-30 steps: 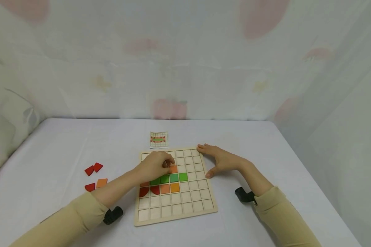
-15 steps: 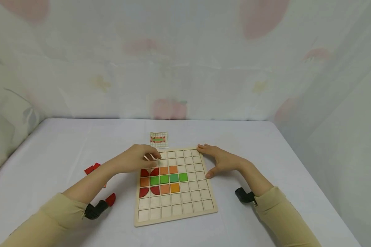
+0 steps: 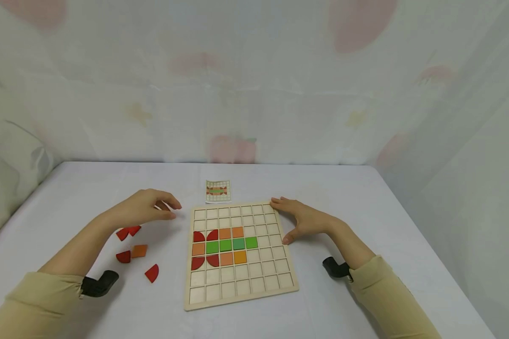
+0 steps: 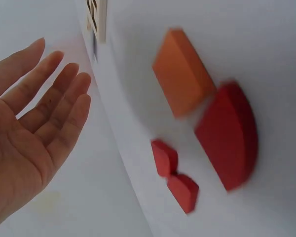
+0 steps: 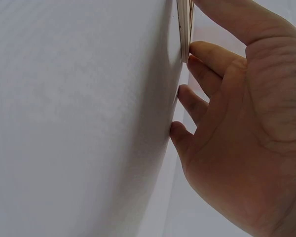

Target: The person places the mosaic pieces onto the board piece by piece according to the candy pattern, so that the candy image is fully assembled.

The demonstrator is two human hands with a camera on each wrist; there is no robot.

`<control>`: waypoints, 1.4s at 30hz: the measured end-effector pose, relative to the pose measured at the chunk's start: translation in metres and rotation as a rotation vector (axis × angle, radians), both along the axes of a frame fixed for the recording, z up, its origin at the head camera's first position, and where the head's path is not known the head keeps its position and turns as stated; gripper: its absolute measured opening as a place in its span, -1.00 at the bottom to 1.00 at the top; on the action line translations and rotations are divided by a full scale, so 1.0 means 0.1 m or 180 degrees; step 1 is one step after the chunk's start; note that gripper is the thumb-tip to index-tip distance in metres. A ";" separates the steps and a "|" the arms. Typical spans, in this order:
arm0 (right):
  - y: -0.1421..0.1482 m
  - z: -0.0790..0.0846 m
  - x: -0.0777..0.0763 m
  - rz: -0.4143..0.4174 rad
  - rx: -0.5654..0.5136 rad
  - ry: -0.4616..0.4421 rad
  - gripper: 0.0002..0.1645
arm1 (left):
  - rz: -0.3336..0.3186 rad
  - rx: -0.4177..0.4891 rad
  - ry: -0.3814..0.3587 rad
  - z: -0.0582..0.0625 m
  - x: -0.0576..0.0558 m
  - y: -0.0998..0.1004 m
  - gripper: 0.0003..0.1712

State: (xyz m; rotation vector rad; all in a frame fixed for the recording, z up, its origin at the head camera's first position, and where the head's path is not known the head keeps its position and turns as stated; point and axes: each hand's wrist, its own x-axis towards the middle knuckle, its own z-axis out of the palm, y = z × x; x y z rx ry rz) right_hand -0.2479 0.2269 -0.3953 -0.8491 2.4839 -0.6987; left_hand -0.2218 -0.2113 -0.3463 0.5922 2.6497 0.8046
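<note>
A wooden grid board lies on the table with red quarter-round tiles, orange square tiles and green square tiles in its left and middle cells. Left of the board, my left hand hovers over the table, fingers loosely bent; its palm shows nothing held. Near it lie loose red quarter-round pieces and one orange square piece. My right hand rests at the board's right edge, thumb and fingers spread along it, touching the rim.
A small printed card with a coloured grid pattern lies just behind the board. White cloth covers the table; a pale patterned curtain hangs behind. Black wrist-worn devices sit on both wrists.
My left hand has drawn back leftward from over the board, uncovering the tiles at its left and the loose pieces beneath the forearm. The right hand has stayed at the edge.
</note>
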 end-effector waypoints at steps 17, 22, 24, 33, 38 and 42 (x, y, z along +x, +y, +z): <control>0.00 0.04 0.02 -0.0009 0.0030 -0.0013 0.35 | 0.0149 -0.0169 -0.0666 -0.31 -0.11 -0.89 -0.48; -0.01 0.03 0.01 0.0004 0.0015 -0.0003 0.34 | 0.0169 -0.0115 -0.0647 -0.35 -0.09 -0.92 -0.54; -0.01 0.02 0.01 0.0013 0.0005 0.0005 0.33 | 0.0168 -0.0089 -0.0642 -0.36 -0.09 -0.92 -0.57; -0.01 0.03 0.02 -0.0002 0.0002 -0.0017 0.33 | 0.0188 -0.0097 -0.0586 -0.37 -0.06 -0.88 -0.63; -0.01 0.02 0.01 -0.0014 0.0009 -0.0022 0.34 | 0.0240 -0.0123 -0.0580 -0.36 -0.06 -0.87 -0.65; 0.00 0.01 0.01 -0.0015 0.0012 -0.0003 0.34 | 0.0266 -0.0124 -0.0579 -0.36 -0.06 -0.87 -0.66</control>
